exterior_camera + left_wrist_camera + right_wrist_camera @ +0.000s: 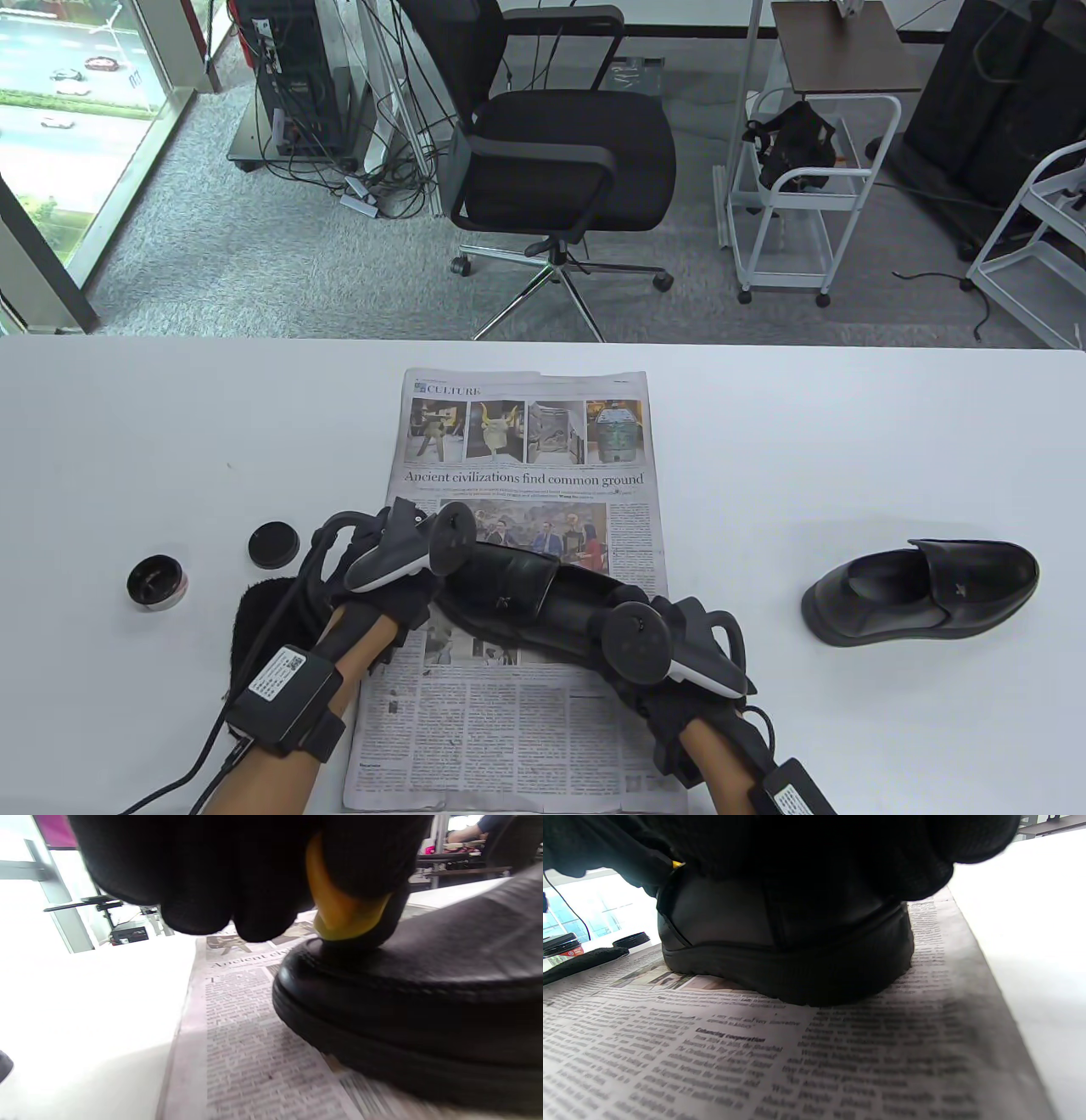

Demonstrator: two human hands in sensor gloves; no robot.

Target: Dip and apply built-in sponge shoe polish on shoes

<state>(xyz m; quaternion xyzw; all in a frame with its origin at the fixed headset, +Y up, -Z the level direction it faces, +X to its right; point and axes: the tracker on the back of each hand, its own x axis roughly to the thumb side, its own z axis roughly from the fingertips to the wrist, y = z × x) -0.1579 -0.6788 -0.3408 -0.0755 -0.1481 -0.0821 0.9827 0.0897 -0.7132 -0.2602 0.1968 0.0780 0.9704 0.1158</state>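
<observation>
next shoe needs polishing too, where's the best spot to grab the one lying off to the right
Take the second shoe at its open collar near the heel, from above: it sits upright on the table, opening upward, heel toward the newspaper, so fingers could likely hook in.

Office chair (560,144), grey carpet (254,246), seemingly daylit.

One shoe (517,586) lies on the newspaper (526,475), tin (157,581) left, second shoe (920,590) right.
</observation>
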